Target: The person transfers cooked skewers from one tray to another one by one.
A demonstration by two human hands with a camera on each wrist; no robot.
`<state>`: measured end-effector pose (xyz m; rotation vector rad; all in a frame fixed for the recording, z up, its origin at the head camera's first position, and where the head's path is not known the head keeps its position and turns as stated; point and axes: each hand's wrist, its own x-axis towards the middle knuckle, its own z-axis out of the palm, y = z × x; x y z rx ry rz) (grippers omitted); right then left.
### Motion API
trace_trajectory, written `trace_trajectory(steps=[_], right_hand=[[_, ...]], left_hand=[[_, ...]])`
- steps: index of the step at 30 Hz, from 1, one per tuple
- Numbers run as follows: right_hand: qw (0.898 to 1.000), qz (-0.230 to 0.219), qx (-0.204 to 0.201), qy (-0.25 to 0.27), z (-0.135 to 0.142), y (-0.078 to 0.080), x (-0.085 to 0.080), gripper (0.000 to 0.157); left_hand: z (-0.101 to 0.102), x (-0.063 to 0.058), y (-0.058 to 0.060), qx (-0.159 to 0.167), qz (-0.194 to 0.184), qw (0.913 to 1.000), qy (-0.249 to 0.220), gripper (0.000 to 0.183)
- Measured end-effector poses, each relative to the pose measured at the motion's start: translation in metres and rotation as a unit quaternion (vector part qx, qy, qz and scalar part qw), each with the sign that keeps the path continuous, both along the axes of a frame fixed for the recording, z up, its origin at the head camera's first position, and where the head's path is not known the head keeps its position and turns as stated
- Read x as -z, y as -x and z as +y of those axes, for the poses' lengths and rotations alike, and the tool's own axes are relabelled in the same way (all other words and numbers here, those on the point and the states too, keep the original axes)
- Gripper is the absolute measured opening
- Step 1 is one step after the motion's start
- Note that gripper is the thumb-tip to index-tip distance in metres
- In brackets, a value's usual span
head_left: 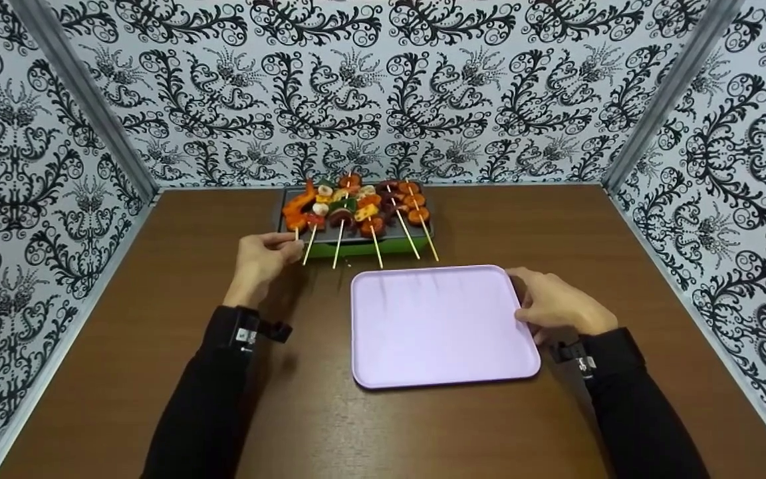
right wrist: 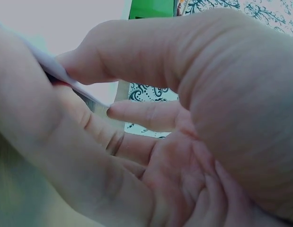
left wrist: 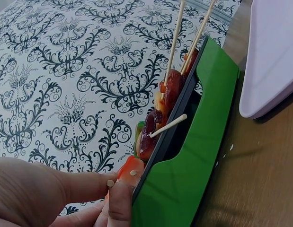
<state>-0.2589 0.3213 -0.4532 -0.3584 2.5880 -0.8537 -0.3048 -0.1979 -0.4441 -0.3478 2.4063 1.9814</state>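
My left hand (head_left: 264,261) pinches the stick end of the leftmost skewer (head_left: 298,211), an orange shrimp one, at the grill's front left corner. In the left wrist view, the stick's round tip (left wrist: 110,183) shows between thumb and index finger. Several skewers of sausage, vegetables and orange slices lie side by side on the dark-topped green grill (head_left: 356,249), sticks jutting over its front. My right hand (head_left: 559,303) grips the right edge of a pale purple tray (head_left: 443,326), thumb on its rim and fingers beneath it in the right wrist view.
The grill stands at the back of the brown wooden table (head_left: 197,219), close to the patterned back wall (head_left: 383,93). Patterned side walls (head_left: 30,219) border the table left and right. The tray sits in front of the grill, a little to its right.
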Motion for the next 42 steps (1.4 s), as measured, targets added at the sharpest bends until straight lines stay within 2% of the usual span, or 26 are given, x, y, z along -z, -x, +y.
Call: trace_trajectory(steps=[7, 14, 26, 32, 38, 42], right_hand=[[1.0, -0.018, 0.003, 0.008, 0.002, 0.002, 0.001, 0.074], [0.999, -0.024, 0.004, 0.021, 0.008, 0.002, 0.001, 0.065], [0.999, -0.04, 0.001, 0.035, 0.009, -0.001, 0.01, 0.063], [0.999, -0.036, 0.002, 0.036, 0.008, 0.0, 0.006, 0.063], [0.999, -0.035, -0.007, 0.035, 0.008, 0.001, 0.005, 0.064], [0.999, -0.037, -0.003, 0.035, 0.007, 0.002, 0.005, 0.063]], left_hand=[[-0.001, -0.005, -0.002, -0.003, 0.008, 1.0, 0.002, 0.043], [0.0, -0.009, -0.005, 0.008, 0.014, 0.9999, 0.0, 0.043], [0.013, -0.014, -0.024, 0.02, 0.042, 0.9988, -0.017, 0.042], [0.023, -0.018, -0.031, 0.042, 0.063, 0.9971, -0.009, 0.039], [0.033, -0.02, -0.04, 0.055, 0.071, 0.9957, -0.024, 0.04], [0.041, -0.022, -0.046, 0.064, 0.082, 0.9945, -0.009, 0.042]])
